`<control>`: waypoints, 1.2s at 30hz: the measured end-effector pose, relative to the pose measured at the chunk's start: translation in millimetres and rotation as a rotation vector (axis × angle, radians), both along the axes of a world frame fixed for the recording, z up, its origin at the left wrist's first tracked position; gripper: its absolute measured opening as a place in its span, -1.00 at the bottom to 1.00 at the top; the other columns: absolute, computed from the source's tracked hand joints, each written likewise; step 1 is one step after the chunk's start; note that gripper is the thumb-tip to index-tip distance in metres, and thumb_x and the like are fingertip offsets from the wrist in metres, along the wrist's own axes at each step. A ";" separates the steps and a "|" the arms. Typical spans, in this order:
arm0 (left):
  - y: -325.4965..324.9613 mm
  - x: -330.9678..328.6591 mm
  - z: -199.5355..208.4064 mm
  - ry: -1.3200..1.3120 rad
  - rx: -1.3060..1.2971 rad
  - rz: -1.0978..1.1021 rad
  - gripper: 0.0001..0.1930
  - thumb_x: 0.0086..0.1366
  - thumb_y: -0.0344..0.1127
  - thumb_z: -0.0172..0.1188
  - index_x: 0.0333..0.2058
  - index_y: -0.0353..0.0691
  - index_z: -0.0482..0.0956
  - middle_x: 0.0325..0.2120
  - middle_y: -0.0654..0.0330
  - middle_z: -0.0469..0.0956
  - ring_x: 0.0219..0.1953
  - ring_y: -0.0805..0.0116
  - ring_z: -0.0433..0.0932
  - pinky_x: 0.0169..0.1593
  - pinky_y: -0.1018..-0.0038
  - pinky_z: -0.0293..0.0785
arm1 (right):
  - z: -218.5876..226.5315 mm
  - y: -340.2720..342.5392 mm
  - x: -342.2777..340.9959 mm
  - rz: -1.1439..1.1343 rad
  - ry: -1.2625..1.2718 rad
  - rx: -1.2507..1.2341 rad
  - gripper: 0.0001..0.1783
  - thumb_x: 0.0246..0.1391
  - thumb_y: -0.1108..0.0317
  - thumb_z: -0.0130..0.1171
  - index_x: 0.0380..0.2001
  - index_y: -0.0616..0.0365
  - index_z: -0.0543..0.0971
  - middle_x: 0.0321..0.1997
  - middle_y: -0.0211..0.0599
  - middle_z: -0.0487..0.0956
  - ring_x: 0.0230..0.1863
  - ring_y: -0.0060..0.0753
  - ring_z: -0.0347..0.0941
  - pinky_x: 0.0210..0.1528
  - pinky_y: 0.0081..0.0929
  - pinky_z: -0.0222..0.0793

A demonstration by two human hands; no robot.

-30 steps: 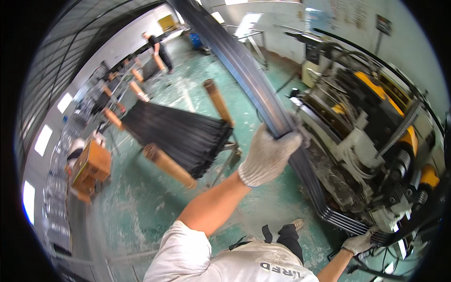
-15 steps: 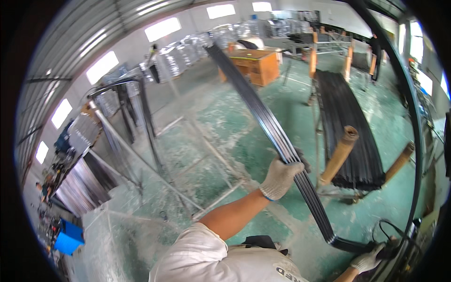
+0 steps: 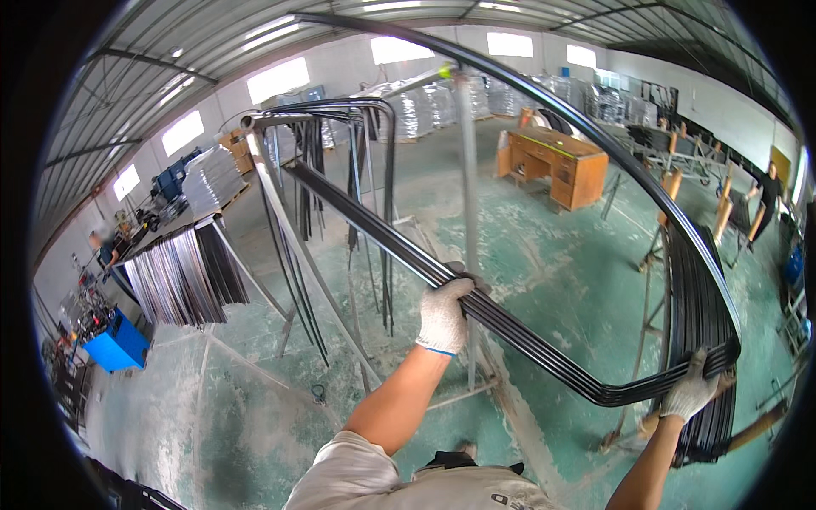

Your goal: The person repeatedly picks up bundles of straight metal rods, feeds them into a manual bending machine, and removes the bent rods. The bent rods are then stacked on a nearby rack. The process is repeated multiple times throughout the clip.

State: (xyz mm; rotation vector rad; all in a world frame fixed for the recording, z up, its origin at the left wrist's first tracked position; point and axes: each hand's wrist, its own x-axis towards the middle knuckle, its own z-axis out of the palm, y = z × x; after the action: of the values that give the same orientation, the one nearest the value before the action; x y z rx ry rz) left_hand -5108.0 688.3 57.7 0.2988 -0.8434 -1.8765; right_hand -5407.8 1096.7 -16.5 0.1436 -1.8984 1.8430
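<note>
Both my hands wear pale knitted gloves and grip a bundle of long black bent strips (image 3: pixel 537 350). My left hand (image 3: pixel 444 318) is closed around the straight lower run, near the middle of the view. At the right, my right hand (image 3: pixel 690 391) is closed on the bundle beside its rounded corners. From there the other run arcs up and over toward the upper left. The bundle's far left end overlaps a metal rack (image 3: pixel 306 242) in view, where similar black bent strips (image 3: pixel 388 212) hang. Whether it touches the rack I cannot tell.
A grey upright post (image 3: pixel 467 187) stands beyond the bundle. More black strips (image 3: pixel 693 289) lie on a stand at right, near brown tubes (image 3: pixel 722 217). A wooden desk (image 3: pixel 578 183), a blue box (image 3: pixel 117 344) and two people, left (image 3: pixel 105 255) and right (image 3: pixel 770 194), are farther off.
My view has turned left, so rack and desk sit farther right in it. The bundle's far end has swung toward the rack. My right hand has risen from the lower right.
</note>
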 end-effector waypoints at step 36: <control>-269.2 121.8 -242.7 -0.185 0.169 -0.062 -0.74 0.69 -0.18 0.23 0.06 -0.28 0.67 -0.01 0.05 0.71 0.11 0.12 0.67 0.24 0.24 0.59 | -57.3 -455.4 133.4 1.389 0.347 0.893 -0.52 0.35 0.10 0.42 0.23 0.04 0.65 -0.08 0.00 0.72 0.04 0.13 0.73 0.08 0.13 0.65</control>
State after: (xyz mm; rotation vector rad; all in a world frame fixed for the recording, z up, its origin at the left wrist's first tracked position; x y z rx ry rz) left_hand -4986.2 419.1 -185.0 0.5635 -0.8257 -2.0047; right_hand -5274.4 641.3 -73.8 2.3353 -2.3241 1.1122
